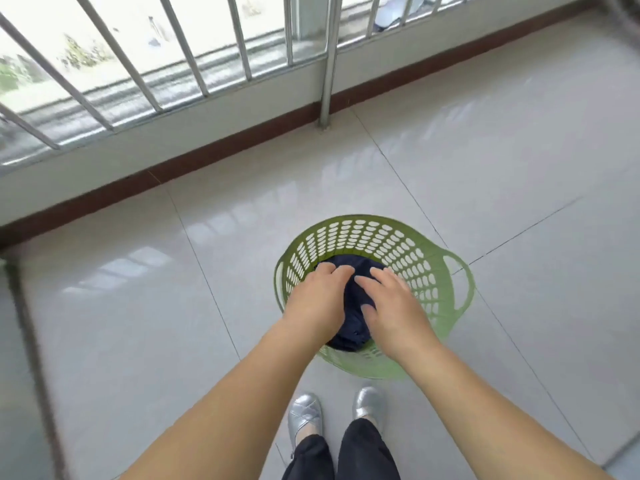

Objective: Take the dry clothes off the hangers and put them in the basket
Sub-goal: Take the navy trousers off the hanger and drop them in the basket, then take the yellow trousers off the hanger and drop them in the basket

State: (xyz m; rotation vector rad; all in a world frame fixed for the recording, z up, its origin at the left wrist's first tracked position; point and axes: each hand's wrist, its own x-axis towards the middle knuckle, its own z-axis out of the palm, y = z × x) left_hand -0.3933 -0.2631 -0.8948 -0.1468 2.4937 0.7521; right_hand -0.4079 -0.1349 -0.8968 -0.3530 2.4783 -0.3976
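Observation:
A green perforated plastic basket (429,268) with two side handles stands on the tiled floor in front of my feet. A dark navy garment (353,306) lies bunched inside it. My left hand (318,299) is over the left side of the garment with its fingers bent down onto the cloth. My right hand (391,306) lies on the right side with fingers spread and nearly straight, pressing on it. No hanger is in view.
A metal railing (329,64) with vertical bars runs along the far edge of the balcony above a low kerb with a brown skirting. Glossy grey floor tiles (138,306) surround the basket. My silver shoes (304,417) stand just behind it.

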